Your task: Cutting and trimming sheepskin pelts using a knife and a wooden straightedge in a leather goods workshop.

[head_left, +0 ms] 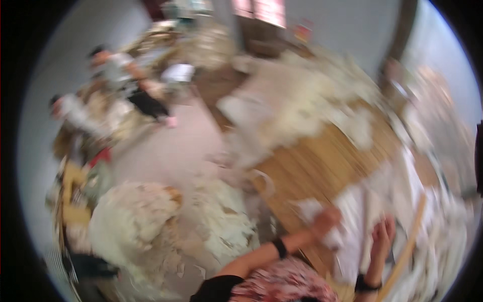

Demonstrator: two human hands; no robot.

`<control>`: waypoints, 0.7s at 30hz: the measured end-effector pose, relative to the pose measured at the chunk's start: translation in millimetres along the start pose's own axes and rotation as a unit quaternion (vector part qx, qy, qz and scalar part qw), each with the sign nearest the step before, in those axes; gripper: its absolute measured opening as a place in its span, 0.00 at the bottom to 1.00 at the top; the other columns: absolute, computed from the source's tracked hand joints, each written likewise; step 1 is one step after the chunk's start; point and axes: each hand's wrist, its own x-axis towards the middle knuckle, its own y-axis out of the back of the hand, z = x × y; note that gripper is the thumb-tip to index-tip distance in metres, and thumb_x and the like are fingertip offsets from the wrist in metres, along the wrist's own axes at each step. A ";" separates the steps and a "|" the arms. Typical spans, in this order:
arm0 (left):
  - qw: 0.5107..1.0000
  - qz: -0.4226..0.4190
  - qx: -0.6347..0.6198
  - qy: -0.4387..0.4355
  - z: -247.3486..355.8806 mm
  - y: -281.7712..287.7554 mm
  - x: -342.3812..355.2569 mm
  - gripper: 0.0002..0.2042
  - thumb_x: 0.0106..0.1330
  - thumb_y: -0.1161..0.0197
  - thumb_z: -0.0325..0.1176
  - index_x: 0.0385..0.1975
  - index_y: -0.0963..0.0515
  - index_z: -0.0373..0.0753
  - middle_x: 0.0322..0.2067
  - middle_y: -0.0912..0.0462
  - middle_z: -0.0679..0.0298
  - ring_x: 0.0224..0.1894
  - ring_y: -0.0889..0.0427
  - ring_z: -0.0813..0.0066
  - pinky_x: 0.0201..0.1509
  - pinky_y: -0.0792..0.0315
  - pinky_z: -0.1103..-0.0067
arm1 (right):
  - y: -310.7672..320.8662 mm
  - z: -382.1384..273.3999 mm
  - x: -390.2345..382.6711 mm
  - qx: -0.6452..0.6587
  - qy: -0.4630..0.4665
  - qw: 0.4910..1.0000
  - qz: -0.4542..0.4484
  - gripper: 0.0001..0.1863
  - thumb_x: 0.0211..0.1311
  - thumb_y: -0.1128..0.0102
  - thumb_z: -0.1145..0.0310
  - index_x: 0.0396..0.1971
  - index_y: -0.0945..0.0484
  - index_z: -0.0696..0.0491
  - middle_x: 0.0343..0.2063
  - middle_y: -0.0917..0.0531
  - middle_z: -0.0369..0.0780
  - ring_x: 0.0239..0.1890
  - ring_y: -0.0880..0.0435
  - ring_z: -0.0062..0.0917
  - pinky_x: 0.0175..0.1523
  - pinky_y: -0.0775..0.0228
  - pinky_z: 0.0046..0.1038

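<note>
The picture is smeared by motion. My left hand [327, 221] looks closed on a white cloth [350, 209], over the near part of a wooden table. Cloth shows on both sides of this fist. Beside it, my right hand [384, 230] is raised with its fingers curled, over the cloth's right part. Whether anything is in those fingers is too blurred to make out. A long yellowish wooden strip [406, 249] lies slanted just right of my right hand. Both wrists wear dark bands.
Fluffy cream-white wadding [322, 95] covers the far part of the slatted wooden table [322, 156]. More wadding lies in a large heap [133, 216] on the floor at left. Two people [118, 70] are at the far left. White material [432, 261] is piled at right.
</note>
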 end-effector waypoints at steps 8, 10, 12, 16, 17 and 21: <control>0.985 -0.057 -0.161 0.030 18.8 40.9 24.0 0.08 0.48 0.36 0.26 0.30 0.22 0.41 0.35 0.21 0.61 0.41 0.24 0.59 0.42 0.32 0.68 | -18.5 0.7 -50.9 -0.169 -0.027 0.969 -0.178 0.03 0.66 0.47 0.76 0.37 0.27 0.54 0.43 0.21 0.39 0.33 0.18 0.18 0.33 0.25 0.20; 0.980 -0.089 -0.172 0.035 23.8 44.3 25.8 0.09 0.51 0.36 0.27 0.33 0.21 0.43 0.36 0.21 0.64 0.43 0.24 0.62 0.46 0.33 0.68 | -20.6 6.6 -59.8 -0.235 0.003 0.957 -0.172 0.04 0.64 0.44 0.74 0.38 0.26 0.53 0.44 0.21 0.40 0.31 0.17 0.23 0.34 0.25 0.23; 0.980 -0.094 -0.171 0.029 26.3 45.6 24.6 0.09 0.51 0.35 0.28 0.34 0.20 0.43 0.36 0.21 0.65 0.44 0.24 0.62 0.47 0.34 0.68 | -22.1 14.5 -64.2 -0.312 0.030 0.934 -0.172 0.04 0.62 0.43 0.73 0.36 0.26 0.53 0.44 0.21 0.42 0.32 0.17 0.30 0.37 0.26 0.27; 0.985 -0.087 -0.148 -0.005 30.6 49.2 22.5 0.08 0.53 0.35 0.30 0.33 0.20 0.44 0.35 0.22 0.66 0.43 0.25 0.63 0.47 0.34 0.68 | -28.8 24.7 -67.0 -0.328 0.020 0.932 -0.150 0.04 0.62 0.43 0.71 0.34 0.26 0.53 0.45 0.21 0.43 0.35 0.19 0.37 0.40 0.27 0.31; 0.985 -0.089 -0.148 -0.005 30.7 49.6 21.9 0.08 0.53 0.35 0.30 0.33 0.20 0.44 0.35 0.22 0.66 0.43 0.25 0.63 0.47 0.34 0.68 | -29.7 27.4 -66.7 -0.327 0.019 0.933 -0.149 0.04 0.62 0.43 0.71 0.34 0.26 0.53 0.45 0.21 0.43 0.35 0.19 0.37 0.40 0.27 0.31; 0.986 -0.073 -0.150 0.018 29.7 47.3 20.9 0.03 0.55 0.37 0.31 0.28 0.23 0.43 0.33 0.22 0.66 0.41 0.25 0.63 0.45 0.35 0.69 | -30.3 33.4 -63.6 -0.382 0.081 0.908 -0.150 0.03 0.62 0.44 0.74 0.33 0.26 0.56 0.46 0.21 0.42 0.28 0.19 0.26 0.33 0.27 0.24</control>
